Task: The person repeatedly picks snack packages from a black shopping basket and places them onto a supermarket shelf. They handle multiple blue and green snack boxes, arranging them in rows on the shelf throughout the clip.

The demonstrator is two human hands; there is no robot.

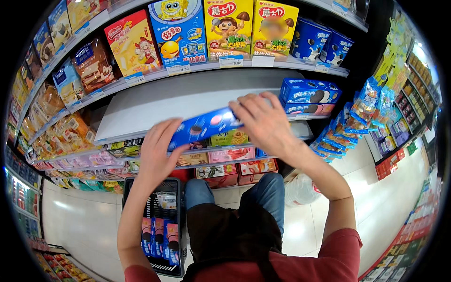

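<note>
Between my two hands is a blue Oreo cookie box [206, 123], tilted and slightly blurred. My left hand [160, 149] grips its lower left end, and my right hand [262, 121] has hold of the upper right end. The box is in front of a grey-white metal shelf [141, 105]. At that shelf's right end, an Oreo box [310, 90] with a white-cream picture lies on top of another Oreo box [308, 108] with pink on it. Several blue and pink Oreo boxes [158, 236] stand upright in a dark plastic shopping basket [181, 225] on the floor at my left.
Above, a shelf carries yellow mushroom-biscuit boxes [229, 30], a SpongeBob box [178, 35] and blue Oreo tubs [310, 40]. Snack bags [368, 98] hang at the right. Lower shelves hold more biscuit boxes [230, 154]. A clear plastic container [301, 190] sits beside my knee.
</note>
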